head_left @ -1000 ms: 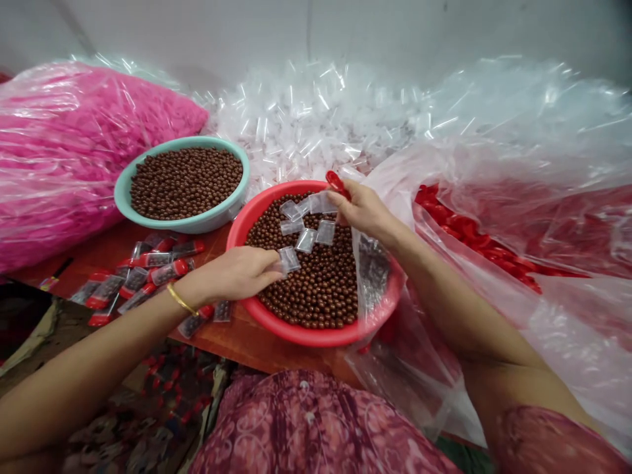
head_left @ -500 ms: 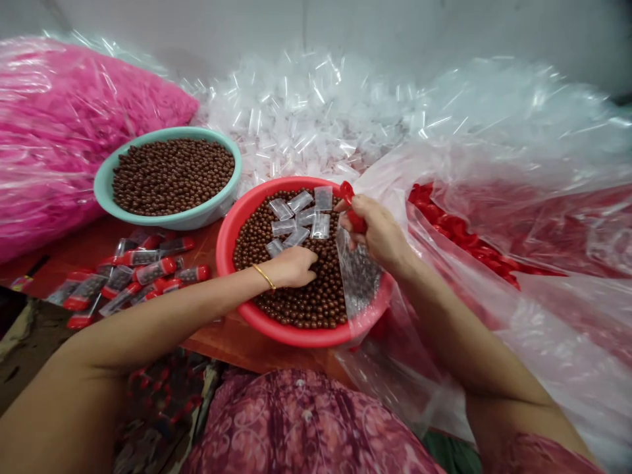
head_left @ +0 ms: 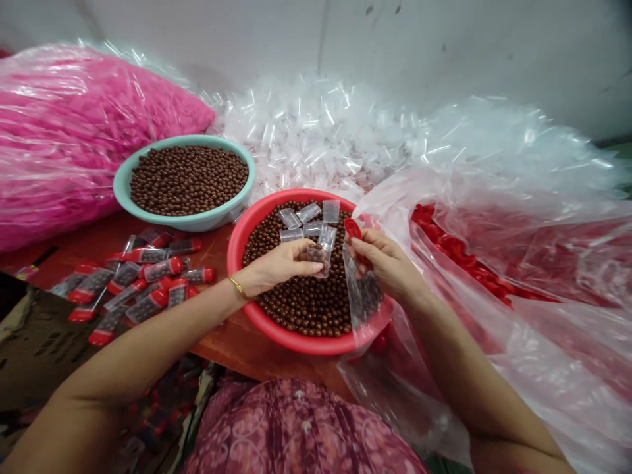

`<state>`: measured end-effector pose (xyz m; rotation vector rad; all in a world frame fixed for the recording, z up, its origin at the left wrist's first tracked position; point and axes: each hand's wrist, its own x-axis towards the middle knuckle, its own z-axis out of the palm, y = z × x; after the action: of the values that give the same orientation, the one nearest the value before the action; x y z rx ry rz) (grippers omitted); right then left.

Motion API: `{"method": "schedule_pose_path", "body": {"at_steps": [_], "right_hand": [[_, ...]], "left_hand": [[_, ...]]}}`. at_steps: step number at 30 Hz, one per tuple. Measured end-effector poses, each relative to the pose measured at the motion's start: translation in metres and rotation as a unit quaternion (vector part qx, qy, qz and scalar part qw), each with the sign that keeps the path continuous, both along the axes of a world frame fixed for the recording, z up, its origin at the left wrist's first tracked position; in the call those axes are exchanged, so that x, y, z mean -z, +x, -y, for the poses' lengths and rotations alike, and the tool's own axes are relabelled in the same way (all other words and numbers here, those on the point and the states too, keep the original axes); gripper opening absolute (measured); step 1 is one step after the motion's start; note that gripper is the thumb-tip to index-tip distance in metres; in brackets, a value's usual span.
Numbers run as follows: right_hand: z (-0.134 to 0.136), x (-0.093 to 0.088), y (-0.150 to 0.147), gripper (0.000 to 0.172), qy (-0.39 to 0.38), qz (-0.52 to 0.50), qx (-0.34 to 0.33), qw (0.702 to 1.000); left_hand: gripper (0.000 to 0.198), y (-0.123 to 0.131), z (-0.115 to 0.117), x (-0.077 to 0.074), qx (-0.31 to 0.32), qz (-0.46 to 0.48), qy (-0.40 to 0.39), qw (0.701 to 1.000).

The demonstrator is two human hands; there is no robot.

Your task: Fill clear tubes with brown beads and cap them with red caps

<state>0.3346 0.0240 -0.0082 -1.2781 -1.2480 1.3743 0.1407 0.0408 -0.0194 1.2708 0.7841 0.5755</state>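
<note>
My left hand (head_left: 284, 266) is closed around a clear plastic tube (head_left: 323, 250) with some brown balls inside, held above the red basin (head_left: 301, 345). Pinched in my right hand (head_left: 382, 260) is a red cap (head_left: 352, 228), just to the right of the tube. Small brown balls (head_left: 301, 309) fill much of the basin. Several clear empty tubes (head_left: 309, 212) lie on top of them toward the back. A sheet of clear plastic (head_left: 359, 296) hangs over the basin's right side, below my right hand.
A light blue basin (head_left: 185, 222) of brown balls stands at the back left. Several filled, red-capped tubes (head_left: 162, 268) lie left of the red basin. A bag of pink pieces (head_left: 89, 131), a heap of clear tubes (head_left: 316, 131) and a bag of red caps (head_left: 459, 257) surround them.
My left hand has come up out of the brown balls and now shows a tube with balls in it. My right hand has turned the red cap and lowered slightly. The view has shifted.
</note>
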Motion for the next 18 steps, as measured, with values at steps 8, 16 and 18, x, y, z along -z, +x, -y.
{"method": "schedule_pose_path", "body": {"at_steps": [8, 16, 18], "right_hand": [[0.000, 0.002, -0.008, 0.028, -0.027, -0.024, 0.004, 0.999], [-0.007, 0.009, 0.003, 0.021, 0.140, 0.089, 0.098, 0.981], [-0.007, 0.005, 0.004, 0.024, 0.128, 0.050, 0.100, 0.985]], "left_hand": [[0.020, -0.003, -0.002, 0.004, -0.029, -0.067, 0.277, 0.958], [0.020, -0.001, -0.006, 0.010, -0.044, 0.015, 0.222, 0.974], [0.021, -0.001, -0.007, 0.011, -0.030, 0.010, 0.209, 0.977]]}}
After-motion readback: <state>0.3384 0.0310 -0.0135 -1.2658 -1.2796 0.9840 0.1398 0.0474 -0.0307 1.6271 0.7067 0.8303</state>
